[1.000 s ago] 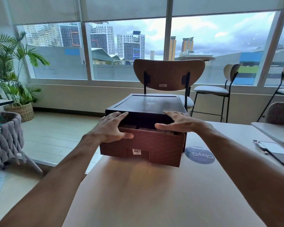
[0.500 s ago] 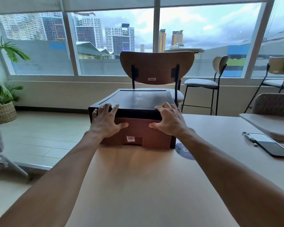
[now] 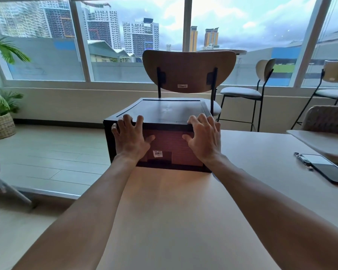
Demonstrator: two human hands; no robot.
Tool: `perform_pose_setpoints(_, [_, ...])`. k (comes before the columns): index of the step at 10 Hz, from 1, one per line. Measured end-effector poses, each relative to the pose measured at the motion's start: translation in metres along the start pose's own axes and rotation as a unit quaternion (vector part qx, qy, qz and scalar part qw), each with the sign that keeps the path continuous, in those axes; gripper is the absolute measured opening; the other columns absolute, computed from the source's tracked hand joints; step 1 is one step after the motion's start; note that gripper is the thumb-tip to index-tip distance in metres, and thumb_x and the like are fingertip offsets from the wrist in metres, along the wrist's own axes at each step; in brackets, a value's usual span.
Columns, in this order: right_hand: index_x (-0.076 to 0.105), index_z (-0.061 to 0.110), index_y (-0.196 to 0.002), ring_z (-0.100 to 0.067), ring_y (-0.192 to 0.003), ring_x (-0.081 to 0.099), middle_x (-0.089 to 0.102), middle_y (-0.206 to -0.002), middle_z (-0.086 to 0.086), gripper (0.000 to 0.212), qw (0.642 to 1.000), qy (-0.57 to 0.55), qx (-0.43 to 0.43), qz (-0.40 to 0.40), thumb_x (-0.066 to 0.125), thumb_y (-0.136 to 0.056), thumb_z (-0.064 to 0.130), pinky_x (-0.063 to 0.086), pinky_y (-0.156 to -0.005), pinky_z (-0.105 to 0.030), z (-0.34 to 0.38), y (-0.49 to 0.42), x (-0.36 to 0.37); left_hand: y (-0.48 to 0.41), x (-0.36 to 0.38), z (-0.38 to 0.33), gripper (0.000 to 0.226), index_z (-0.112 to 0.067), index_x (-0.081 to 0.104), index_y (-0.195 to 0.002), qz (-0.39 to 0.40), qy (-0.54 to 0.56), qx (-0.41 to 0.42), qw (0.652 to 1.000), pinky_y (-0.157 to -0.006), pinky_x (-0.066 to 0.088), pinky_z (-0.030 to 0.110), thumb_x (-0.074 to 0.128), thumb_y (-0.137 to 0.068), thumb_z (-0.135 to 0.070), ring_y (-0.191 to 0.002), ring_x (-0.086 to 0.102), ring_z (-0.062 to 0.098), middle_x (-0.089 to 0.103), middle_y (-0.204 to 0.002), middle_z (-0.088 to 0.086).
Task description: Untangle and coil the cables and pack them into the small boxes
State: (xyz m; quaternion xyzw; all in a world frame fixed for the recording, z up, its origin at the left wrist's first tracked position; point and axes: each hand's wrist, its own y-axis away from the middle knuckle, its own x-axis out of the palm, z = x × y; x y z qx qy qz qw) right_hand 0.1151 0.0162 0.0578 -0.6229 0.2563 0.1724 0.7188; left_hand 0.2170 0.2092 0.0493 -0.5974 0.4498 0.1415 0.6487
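Observation:
A dark wooden case with a reddish-brown drawer front stands at the far end of the light table. The drawer sits flush inside the case. My left hand lies flat against the left of the drawer front, fingertips over the case's top edge. My right hand presses the right side the same way, fingers spread and straight. A white barcode sticker shows between my wrists. No cables are in view; the drawer's contents are hidden.
A phone with a metal strap lies on the table at the right. A wooden chair stands right behind the case. Stools line the window, and a potted plant stands on the floor at left.
The drawer, partly pulled out a second ago with small boxes showing inside, has slid fully into the case under both hands. My fingers moved up onto the case's front top edge.

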Motion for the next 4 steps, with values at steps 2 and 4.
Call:
perform_pose_setpoints(2, [0.061, 0.017, -0.117, -0.025, -0.106, 0.051, 0.056, -0.108, -0.003, 0.049, 0.999, -0.011, 0.004, 0.039, 0.081, -0.077, 0.036, 0.04, -0.095, -0.038, -0.001, 0.003, -0.003, 0.002, -0.002, 0.003, 0.067, -0.02, 0.036, -0.132, 0.029, 0.01, 0.005, 1.0, -0.106, 0.031, 0.056, 0.065, -0.084, -0.058, -0.128, 0.03, 0.035, 0.031, -0.133, 0.015])
perform_pose_setpoints(4, [0.03, 0.015, -0.153, -0.025, -0.146, 0.025, 0.033, -0.157, -0.004, 0.083, 0.976, -0.062, -0.049, 0.203, 0.071, -0.086, 0.041, 0.022, -0.12, -0.037, -0.013, 0.016, -0.038, 0.012, -0.027, 0.004, 0.091, -0.026, 0.009, -0.153, 0.161, 0.032, 0.016, 0.986, -0.113, 0.026, 0.06, 0.064, -0.087, -0.055, -0.149, -0.003, 0.038, 0.007, -0.156, 0.011])
